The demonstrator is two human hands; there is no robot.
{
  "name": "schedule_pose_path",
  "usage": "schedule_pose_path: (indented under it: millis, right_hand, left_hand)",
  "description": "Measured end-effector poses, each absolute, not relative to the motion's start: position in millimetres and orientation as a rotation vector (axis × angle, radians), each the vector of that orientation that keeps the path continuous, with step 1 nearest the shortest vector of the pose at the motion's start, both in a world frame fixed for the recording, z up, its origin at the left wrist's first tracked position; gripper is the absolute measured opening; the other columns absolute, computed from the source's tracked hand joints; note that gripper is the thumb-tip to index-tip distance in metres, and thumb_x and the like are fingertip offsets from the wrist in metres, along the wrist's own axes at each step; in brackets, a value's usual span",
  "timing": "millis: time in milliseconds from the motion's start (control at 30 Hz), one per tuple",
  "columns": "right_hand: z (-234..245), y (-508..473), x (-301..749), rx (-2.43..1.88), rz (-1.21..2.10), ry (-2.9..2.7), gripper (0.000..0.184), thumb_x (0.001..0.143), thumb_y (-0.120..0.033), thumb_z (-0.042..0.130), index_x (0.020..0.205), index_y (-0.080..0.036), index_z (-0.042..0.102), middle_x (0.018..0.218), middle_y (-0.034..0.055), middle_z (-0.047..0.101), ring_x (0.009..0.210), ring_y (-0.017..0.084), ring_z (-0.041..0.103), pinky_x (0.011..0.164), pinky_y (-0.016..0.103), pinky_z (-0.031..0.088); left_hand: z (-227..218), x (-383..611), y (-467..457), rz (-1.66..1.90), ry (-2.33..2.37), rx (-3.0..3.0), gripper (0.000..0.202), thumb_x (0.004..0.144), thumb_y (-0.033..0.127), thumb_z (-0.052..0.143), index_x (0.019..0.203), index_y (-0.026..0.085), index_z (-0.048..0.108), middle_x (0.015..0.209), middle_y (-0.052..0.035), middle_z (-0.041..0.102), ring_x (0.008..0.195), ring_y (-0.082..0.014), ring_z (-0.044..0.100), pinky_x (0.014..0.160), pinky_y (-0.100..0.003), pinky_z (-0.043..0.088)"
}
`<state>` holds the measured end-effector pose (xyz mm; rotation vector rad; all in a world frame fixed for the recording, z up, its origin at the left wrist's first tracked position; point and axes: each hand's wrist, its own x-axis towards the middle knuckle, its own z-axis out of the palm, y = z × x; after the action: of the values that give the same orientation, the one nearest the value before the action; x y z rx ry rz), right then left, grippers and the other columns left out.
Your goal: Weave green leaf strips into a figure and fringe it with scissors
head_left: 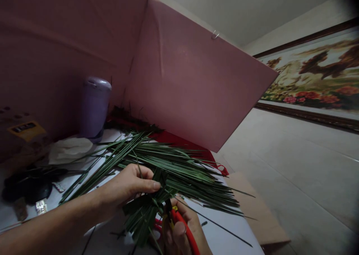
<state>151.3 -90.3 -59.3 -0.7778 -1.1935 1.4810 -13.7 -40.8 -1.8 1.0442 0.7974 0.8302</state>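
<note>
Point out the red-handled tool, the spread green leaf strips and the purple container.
Red-handled tool (pixel 187 228): head view, on its red handle.
Green leaf strips (pixel 179 163): head view, middle of the spread.
Purple container (pixel 94 109): head view, on its side.

A dark-green piece of interlaced flat leaf strips (pixel 141 218) tilts over the white surface (pixel 234 230), its near ends fanned out; a red-handled hand tool with yellow parts (pixel 187 228) slants up at its right side.
</note>
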Motion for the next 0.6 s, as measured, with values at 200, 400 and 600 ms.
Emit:
schedule_pose_path:
  millis: [200, 400, 600]
  right_hand:
    - [-64.6, -92.1, 153.8, -0.717, 1.494, -1.143, 0.049, 0.058, -0.06, 0.068, 0.078, -0.021, 0.045, 0.054, -0.0066, 0.034, 0.043, 0.006, 0.026, 0.042, 0.021, 0.027]
    - [-63.8, -92.2, 158.3, -0.767, 1.506, -1.178, 0.05, 0.059, -0.059, 0.069, 0.074, -0.018, 0.045, 0.049, -0.009, 0.032, 0.04, 0.003, 0.021, 0.04, 0.018, 0.019]
    - [-63.7, -91.1, 160.1, -0.812, 1.455, -1.194, 0.049, 0.062, -0.062, 0.065, 0.073, -0.019, 0.042, 0.044, -0.0116, 0.026, 0.037, 0.002, 0.014, 0.036, 0.017, 0.012]
  left_hand:
    - [1.1, -8.7, -44.6, 0.834, 0.798, 0.97, 0.027, 0.057, 0.028, 0.074, 0.055, 0.017, 0.05, 0.045, 0.0039, 0.055, 0.039, -0.0082, 0.047, 0.04, -0.019, 0.033]
    - [0.1, -6.3, -45.8, 0.848, 0.814, 0.941, 0.026, 0.055, 0.028, 0.075, 0.055, 0.016, 0.052, 0.046, 0.0026, 0.058, 0.039, -0.0092, 0.05, 0.039, -0.019, 0.034]
    - [-2.7, -10.6, -39.5, 0.846, 0.775, 0.934, 0.027, 0.056, 0.03, 0.075, 0.055, 0.016, 0.052, 0.045, 0.0031, 0.058, 0.037, -0.0076, 0.048, 0.039, -0.018, 0.034]
